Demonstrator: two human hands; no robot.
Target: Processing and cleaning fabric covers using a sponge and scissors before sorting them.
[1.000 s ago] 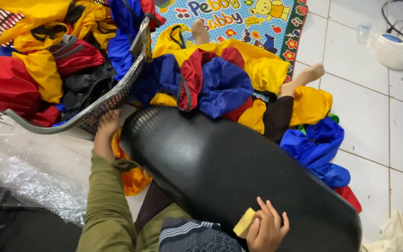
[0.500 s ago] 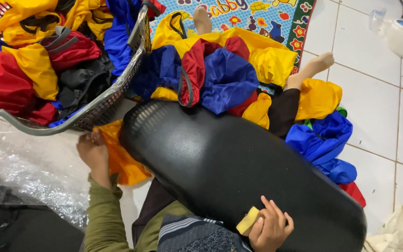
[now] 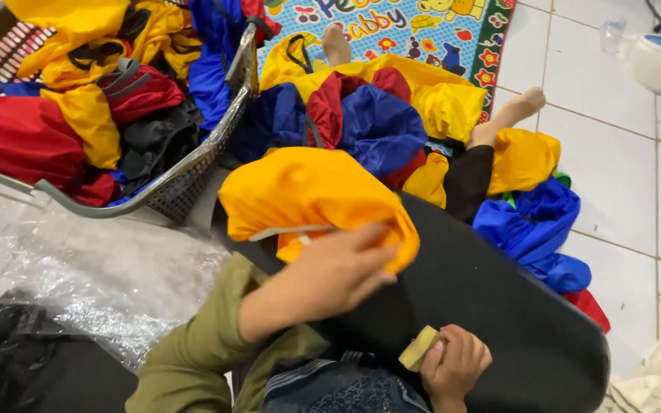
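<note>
The yellow fabric piece [image 3: 311, 200], likely light, limp and slippery, lies bunched on the black board [image 3: 483, 306] under the gripping left hand [image 3: 338, 271], while the right hand [image 3: 457, 365] nearby pinches a yellow block [image 3: 418, 348].

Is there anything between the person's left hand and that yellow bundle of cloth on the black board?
Nothing visible. The left hand lies directly on the yellow cloth bundle, fingers gripping its near edge, atop the black board. The right hand is apart, at the board's near edge, holding a small yellow block.
</note>
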